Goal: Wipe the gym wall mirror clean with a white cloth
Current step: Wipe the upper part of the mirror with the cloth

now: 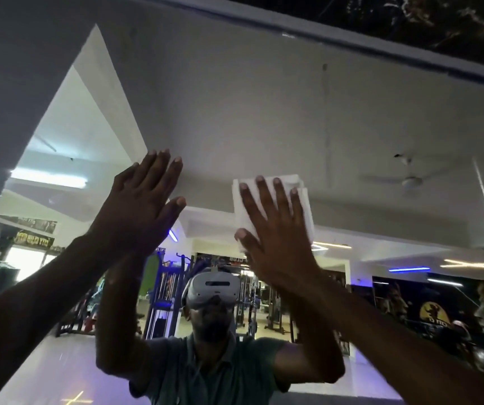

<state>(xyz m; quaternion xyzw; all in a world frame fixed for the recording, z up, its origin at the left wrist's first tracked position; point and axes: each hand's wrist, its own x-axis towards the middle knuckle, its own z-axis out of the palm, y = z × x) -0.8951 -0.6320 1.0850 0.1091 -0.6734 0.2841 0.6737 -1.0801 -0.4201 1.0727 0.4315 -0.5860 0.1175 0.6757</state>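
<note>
Both hands flat: right hand (275, 238) pressing the white cloth (303, 200) mid-frame on the mirror (264, 112), left hand (138, 211) bare, which may smudge the glass.

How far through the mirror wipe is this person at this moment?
Done: cannot tell; no wiped area stands out on the mirror. In hand: the right hand presses the white cloth flat on the glass, the left hand flat beside it. Left: how much remains cannot be judged.

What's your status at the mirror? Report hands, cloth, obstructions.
Left hand open, flat against mirror. Right hand open, pressing white cloth to glass. Nothing in the way.
</note>
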